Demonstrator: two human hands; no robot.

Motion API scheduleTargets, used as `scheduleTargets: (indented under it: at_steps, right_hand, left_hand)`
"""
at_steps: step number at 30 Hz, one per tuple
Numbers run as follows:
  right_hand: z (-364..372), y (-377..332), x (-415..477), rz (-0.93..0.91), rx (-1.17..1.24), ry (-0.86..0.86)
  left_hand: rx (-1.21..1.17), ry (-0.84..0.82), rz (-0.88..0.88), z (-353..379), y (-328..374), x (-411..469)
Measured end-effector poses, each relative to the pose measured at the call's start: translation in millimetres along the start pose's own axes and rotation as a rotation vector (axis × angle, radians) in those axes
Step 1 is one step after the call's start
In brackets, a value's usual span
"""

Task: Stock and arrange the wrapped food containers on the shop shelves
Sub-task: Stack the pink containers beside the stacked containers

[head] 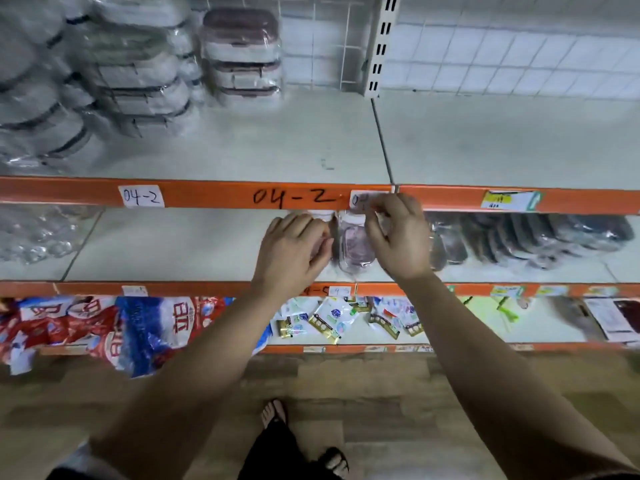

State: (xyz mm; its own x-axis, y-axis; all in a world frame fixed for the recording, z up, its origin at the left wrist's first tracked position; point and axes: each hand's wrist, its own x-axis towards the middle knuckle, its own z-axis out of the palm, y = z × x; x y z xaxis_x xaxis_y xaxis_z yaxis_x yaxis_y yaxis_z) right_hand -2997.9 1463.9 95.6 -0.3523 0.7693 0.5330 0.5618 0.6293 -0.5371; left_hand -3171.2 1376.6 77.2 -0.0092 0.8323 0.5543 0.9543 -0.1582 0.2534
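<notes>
Left grip, right grip hold wrapped container; open shelf leftward.

Two hands, three shelves

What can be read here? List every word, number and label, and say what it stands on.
"04-2": white paper tag on the upper orange shelf rail.
"04-2": handwritten marking straight on that rail.
"0...": second white tag, rest hidden by the right hand.
Yellow price tag, lower rail tags, bags and sachets: too blurred to read.
</notes>
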Motion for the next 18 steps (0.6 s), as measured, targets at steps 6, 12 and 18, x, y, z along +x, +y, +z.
scheduleTargets:
  at_steps: [6, 12, 18]
  right_hand:
    - [18.6, 48.0, -61.9, 0.176, -0.024, -0.161]
    - [59.6, 97.7, -84.3, 0.250, -0.100, -0.391]
    - [120.0, 142.5, -72.2, 0.260, -0.179, -0.550]
  left_hand:
    - [-0.051, -0.199, -0.071, 52.0, 2.3, -37.1]
    - [-0.074, -0.316, -0.201, 118.6, -21.8, -60.8]
    - [-0.011, -0.583, -0.194, 203.6, -58.8, -58.0]
